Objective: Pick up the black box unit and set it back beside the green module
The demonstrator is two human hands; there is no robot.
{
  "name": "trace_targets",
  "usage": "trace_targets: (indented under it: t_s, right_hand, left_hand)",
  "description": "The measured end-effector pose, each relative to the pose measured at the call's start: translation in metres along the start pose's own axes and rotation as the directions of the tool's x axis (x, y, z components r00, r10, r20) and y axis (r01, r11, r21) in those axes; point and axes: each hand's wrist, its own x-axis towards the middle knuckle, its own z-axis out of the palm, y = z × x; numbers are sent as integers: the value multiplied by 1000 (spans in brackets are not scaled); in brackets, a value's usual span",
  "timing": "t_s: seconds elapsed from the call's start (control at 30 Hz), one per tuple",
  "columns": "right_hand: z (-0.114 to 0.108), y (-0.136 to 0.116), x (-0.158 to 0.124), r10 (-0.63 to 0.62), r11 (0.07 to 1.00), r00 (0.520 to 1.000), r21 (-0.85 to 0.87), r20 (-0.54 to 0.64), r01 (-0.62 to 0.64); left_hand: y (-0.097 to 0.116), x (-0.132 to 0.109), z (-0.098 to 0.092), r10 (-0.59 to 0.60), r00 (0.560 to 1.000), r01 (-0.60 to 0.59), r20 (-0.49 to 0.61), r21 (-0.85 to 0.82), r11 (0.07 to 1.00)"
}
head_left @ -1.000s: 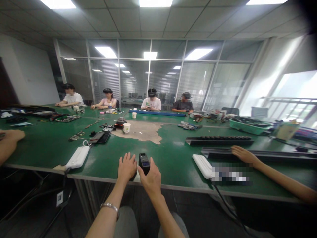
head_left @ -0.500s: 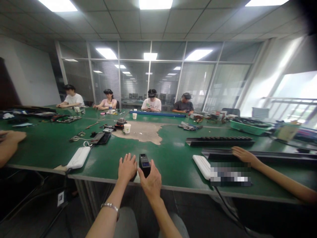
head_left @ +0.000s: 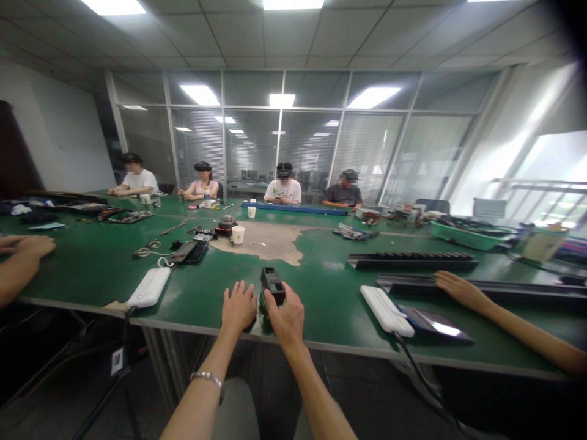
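A black boxy device (head_left: 273,284) with a small panel like a display on its face is held in my right hand (head_left: 288,313). My thumb lies along its near side and my fingers wrap its right side. It is tilted over the green tabletop, near the front edge; its lower end is partly hidden by my hand. Just left of it, my left hand (head_left: 238,307) lies palm down on the table with the fingers stretched out. Something dark shows at the edge of the left palm, too hidden to name.
A white power bank-like block (head_left: 149,287) lies to the left, another white block (head_left: 386,310) and a tablet-like panel (head_left: 435,324) to the right. Beyond are a paper cup (head_left: 238,234) and black rails (head_left: 413,261). A co-worker's arm (head_left: 477,305) reaches in from the right; several people sit opposite.
My right hand has raised and tilted the black device slightly, so its face shows more. My left hand stays flat on the table. The whole view has shifted slightly.
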Motion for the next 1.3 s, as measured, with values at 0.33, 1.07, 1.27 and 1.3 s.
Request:
trace_targets:
  t_s: [0.33, 1.07, 1.27, 1.3]
  right_hand:
    - [-30, 19, 30, 9, 1000, 995, -23, -104, -11]
    - [-11, 86, -2, 39, 949, 999, -312, -4, -39]
    - [-12, 88, -6, 10, 967, 998, -253, -55, -24]
    - [-12, 88, -6, 16, 968, 999, -248, -51, -28]
  left_hand:
    - [1, 1, -1, -17, 1000, 17, 20, -6, 1000]
    - [-1, 2, 4, -8, 1000, 8, 4, -4, 1000]
    - [-1, 2, 5, -9, 1000, 9, 2, -6, 1000]
    - [-1, 2, 5, -8, 1000, 8, 0, -6, 1000]
